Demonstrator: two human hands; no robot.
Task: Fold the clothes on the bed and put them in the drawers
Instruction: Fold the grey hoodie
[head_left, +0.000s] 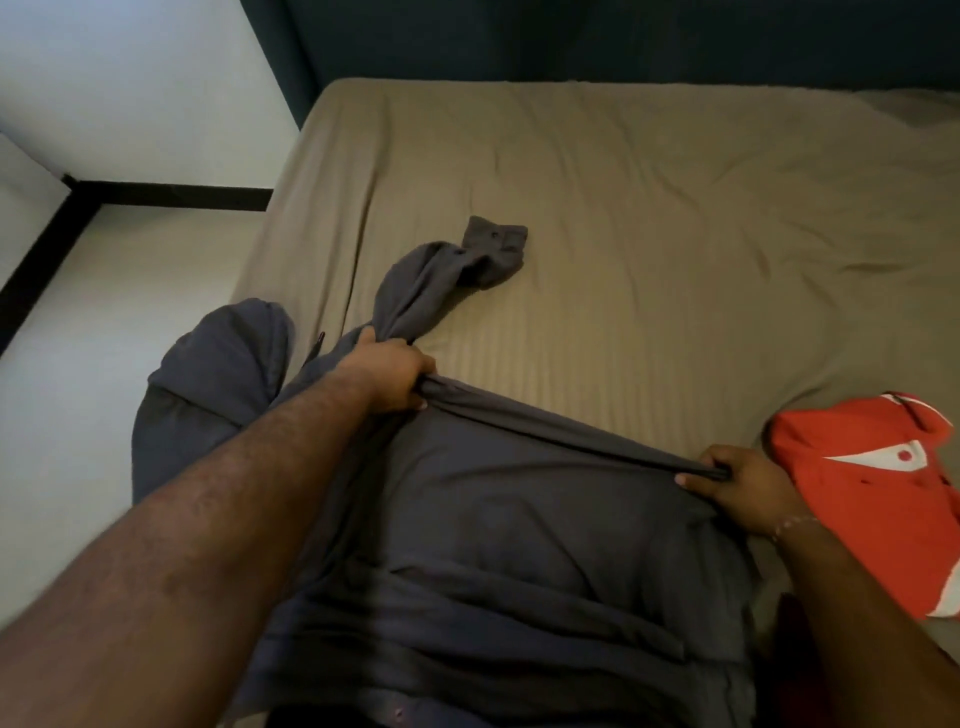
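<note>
Gripping one grey shirt (519, 519) — left hand (387, 376), right hand (737, 483) clenched on fold; one red shirt (872, 499) beside.

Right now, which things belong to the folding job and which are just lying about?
In the job:
- dark grey shirt, gripped along its top edge by the left hand and right hand
- red and white shirt, waiting on the bed

Lying about:
- nothing else visible on the bed
</note>
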